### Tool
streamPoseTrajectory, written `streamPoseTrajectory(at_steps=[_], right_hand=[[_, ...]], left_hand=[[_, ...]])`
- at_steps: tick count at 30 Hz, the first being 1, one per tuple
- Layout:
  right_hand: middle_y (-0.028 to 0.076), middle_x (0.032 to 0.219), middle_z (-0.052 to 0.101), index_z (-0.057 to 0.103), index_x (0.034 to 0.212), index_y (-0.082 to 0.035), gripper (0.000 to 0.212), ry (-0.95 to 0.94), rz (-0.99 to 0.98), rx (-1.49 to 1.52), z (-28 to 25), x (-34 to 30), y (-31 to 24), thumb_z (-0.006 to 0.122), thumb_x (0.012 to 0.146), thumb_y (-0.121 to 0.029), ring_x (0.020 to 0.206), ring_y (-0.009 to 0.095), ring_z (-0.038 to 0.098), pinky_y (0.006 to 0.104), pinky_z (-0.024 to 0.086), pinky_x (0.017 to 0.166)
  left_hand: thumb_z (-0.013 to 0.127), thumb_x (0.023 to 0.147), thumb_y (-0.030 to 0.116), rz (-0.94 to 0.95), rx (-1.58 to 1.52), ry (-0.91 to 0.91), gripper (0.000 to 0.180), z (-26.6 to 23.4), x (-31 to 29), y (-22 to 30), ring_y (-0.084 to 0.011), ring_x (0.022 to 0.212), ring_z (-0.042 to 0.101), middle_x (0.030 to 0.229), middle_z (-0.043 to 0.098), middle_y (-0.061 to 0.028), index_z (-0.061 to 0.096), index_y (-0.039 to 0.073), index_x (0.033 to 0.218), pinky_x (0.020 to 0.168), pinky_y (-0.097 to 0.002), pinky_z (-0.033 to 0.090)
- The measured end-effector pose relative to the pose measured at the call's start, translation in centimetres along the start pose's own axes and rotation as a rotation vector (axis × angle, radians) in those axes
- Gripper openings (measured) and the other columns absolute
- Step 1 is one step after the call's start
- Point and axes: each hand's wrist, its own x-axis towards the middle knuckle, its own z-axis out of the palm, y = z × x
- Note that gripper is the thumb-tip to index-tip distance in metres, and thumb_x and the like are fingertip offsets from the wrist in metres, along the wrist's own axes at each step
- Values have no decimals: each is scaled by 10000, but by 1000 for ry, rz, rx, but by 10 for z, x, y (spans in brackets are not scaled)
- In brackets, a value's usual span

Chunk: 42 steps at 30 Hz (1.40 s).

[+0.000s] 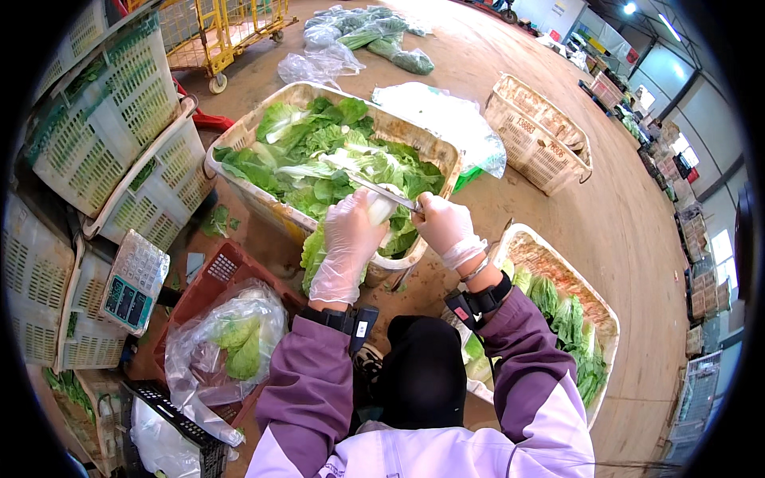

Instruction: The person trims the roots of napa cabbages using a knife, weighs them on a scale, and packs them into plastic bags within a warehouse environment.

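Observation:
My gloved left hand (pixel 349 237) is closed around a head of Chinese cabbage (pixel 381 207), its white base pointing up and green leaves hanging below the hand. In my gloved right hand (pixel 446 229) is a knife (pixel 386 193), its blade pointing left and lying across the cabbage base. Both hands are over the near side of a large white tub (pixel 398 122) heaped with loose cabbage leaves (pixel 307 151). At my right, a dirty white crate (pixel 607 315) holds several cabbage heads (pixel 567 319).
Stacked white crates (pixel 119 103) and a digital scale (pixel 134 283) stand at left. A red-brown crate (pixel 199 291) carries a clear plastic bag (pixel 267 315) with leaves inside. Beyond the tub are plastic sheeting (pixel 446 115), another crate (pixel 534 135), bagged greens (pixel 374 36) and a yellow wheeled cage (pixel 211 36).

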Motion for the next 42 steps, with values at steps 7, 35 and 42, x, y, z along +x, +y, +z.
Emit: streamPoseTrajectory(at_steps=[7,35,42], right_hand=[[125,738,632,585,858,-81,146,-82,97,-20,8,12,21,573,795,-212,694,277,643,371,513,579],[-9,648,508,579,1128,-52,283,-333,633,1419,23,-72,-56,539,901,-216,431,54,410,190,311,386],[26,656,570,578,1122,-30,292,-469,595,1489,16,-73,-75,568,882,-197,417,49,424,178,302,368]], left_hand=[[751,623,208,164,9,163,454,-11,-3,5,-323,802,595,855,619,-126,570,82,1020,729,-409,442],[521,911,293,-423,-1146,521,380,-177,-182,-51,-196,953,600,1068,606,-90,519,27,1182,879,-325,471],[467,917,330,-931,-1485,543,388,-217,-342,-169,-205,1036,577,1075,613,-91,548,47,1169,877,-339,482]])
